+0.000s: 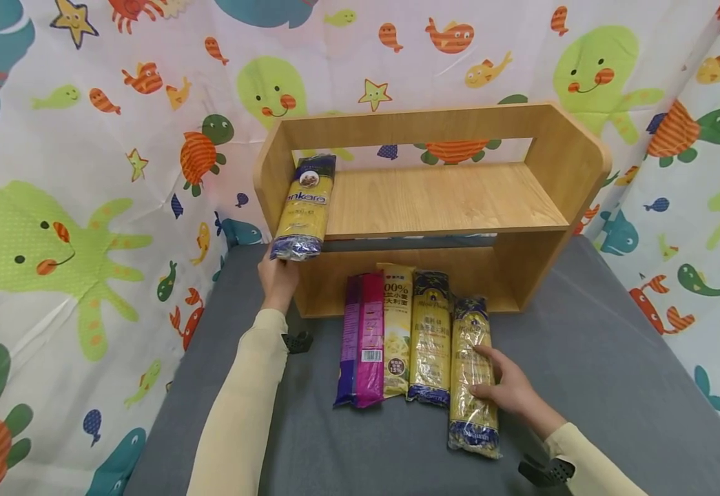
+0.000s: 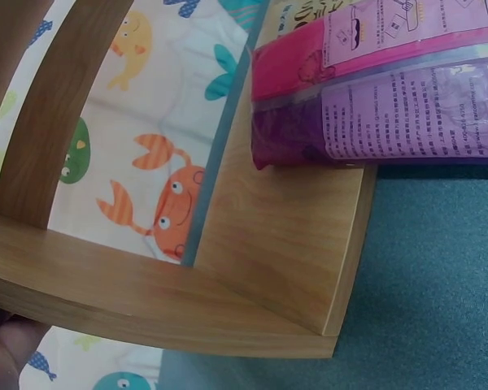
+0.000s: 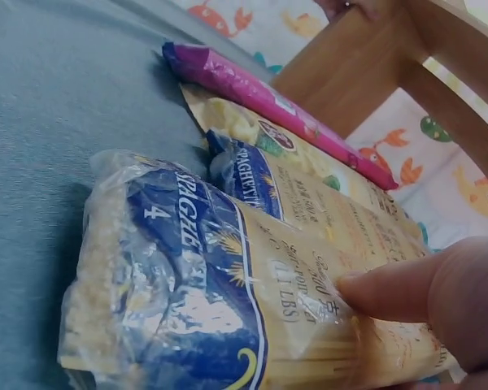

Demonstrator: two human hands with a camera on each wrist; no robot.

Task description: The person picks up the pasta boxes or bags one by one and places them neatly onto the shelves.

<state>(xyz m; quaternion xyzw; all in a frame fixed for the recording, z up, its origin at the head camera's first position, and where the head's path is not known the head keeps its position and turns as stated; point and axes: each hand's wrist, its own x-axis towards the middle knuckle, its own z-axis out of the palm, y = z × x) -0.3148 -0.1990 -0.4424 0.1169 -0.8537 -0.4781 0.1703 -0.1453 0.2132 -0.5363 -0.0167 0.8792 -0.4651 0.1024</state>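
My left hand (image 1: 278, 281) grips the front edge of the left side panel of a wooden two-tier shelf (image 1: 446, 200). Just above that hand, a yellow and blue Ankara pasta pack (image 1: 306, 210) lies on the upper tier, against the left side. My right hand (image 1: 508, 386) holds a clear and blue spaghetti pack (image 1: 474, 386) by its right side, thumb (image 3: 390, 284) on the wrapper. This pack is rightmost in a row, beside another spaghetti pack (image 1: 430, 337), a cream pasta pack (image 1: 397, 331) and a pink and purple pack (image 1: 368, 344).
The row of packs stretches from the shelf's lower tier onto the grey cloth (image 1: 360, 455). A white curtain printed with sea animals (image 1: 167, 138) hangs behind and at both sides. Each wrist wears a black strap, the right one (image 1: 546, 472) near the cloth.
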